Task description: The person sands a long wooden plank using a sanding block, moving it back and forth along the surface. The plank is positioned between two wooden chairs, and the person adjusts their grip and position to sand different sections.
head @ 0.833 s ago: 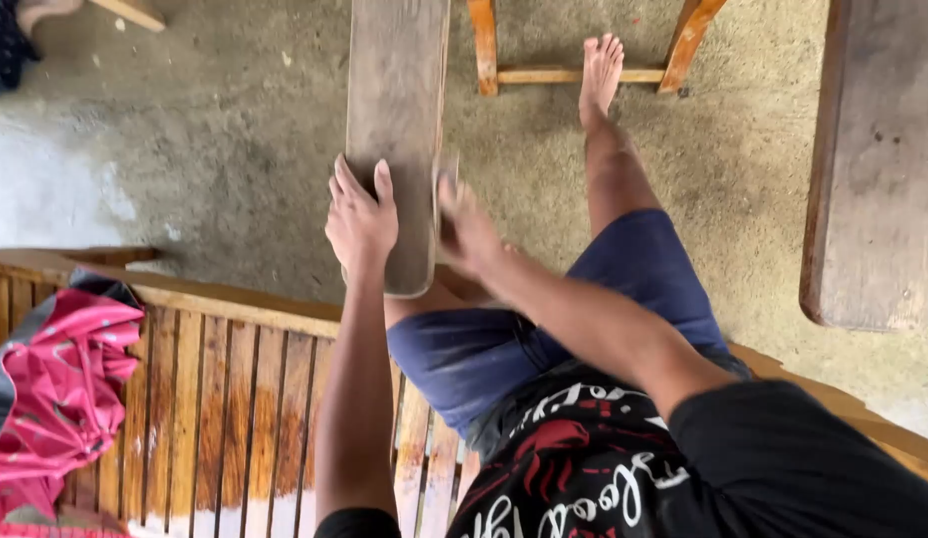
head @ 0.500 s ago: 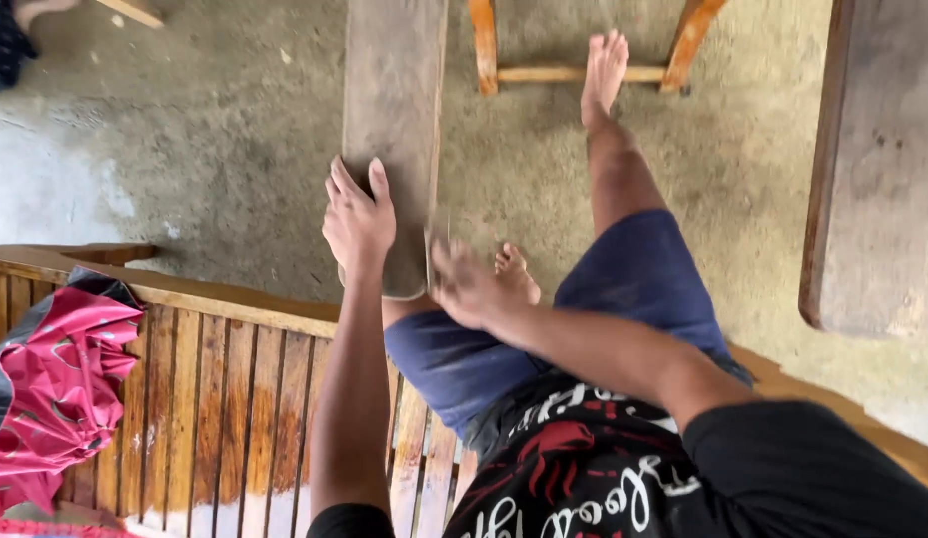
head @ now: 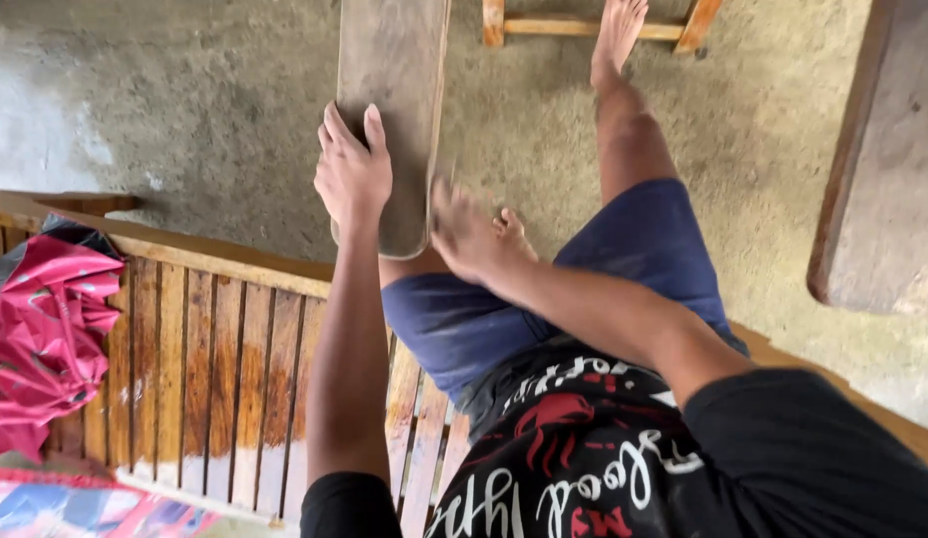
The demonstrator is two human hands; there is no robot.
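The person is sitting on a slatted wooden bench and looking down over a concrete floor. The left hand is lying on the near end of a worn wooden plank, its fingers curling over the plank's left edge and gripping it, while the plank is running away from the body, its rounded near end resting over the left thigh in blue shorts. The right hand is hanging just beside the plank's right edge; it is blurred, so its fingers are looking loosely spread and holding nothing, though I cannot tell whether they are brushing the wood. With only one hand clamping it, the plank is likely sitting unsteadily: a sideways push could be twisting it off the thigh, and its far end, out of view, could be swinging toward the wooden stool legs or the bare foot stretched out beside them. The rough, weathered edge is also risking a splinter under the gripping fingers. A pink umbrella is lying folded on the bench, well apart, and a second board is lying to the right.
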